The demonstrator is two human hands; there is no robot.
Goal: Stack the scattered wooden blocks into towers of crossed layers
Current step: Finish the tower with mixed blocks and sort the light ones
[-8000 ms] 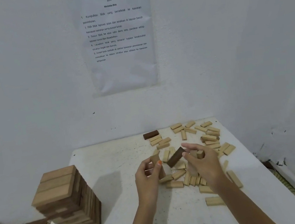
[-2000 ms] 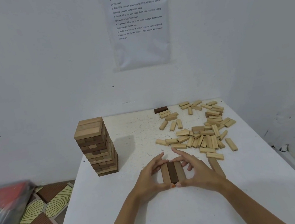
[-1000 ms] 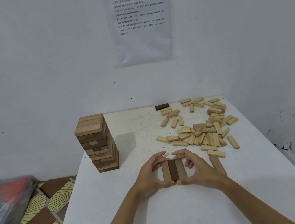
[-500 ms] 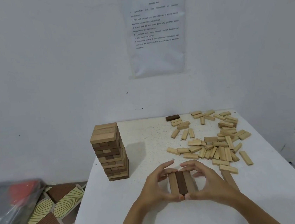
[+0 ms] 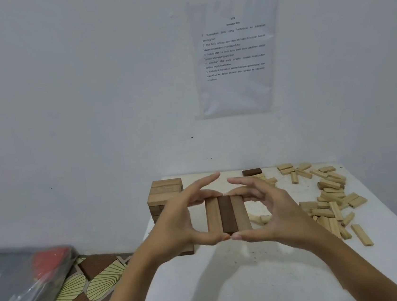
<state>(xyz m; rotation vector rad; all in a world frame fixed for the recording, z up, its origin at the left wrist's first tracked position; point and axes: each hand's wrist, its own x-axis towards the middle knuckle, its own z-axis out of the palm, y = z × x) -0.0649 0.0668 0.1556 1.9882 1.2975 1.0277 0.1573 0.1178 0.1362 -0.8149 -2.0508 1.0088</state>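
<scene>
Block layer [image 5: 227,215] between left hand [image 5: 176,224], right hand [image 5: 279,217] (tower [image 5: 166,191] half-hidden behind)

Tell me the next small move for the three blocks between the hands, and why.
Probably carry the row of three blocks left onto the tower. The left hand and right hand pinch it at both ends, seemingly clear of the table. The tower's top blocks run sideways while the held ones point away, so the layers should cross without turning.
</scene>
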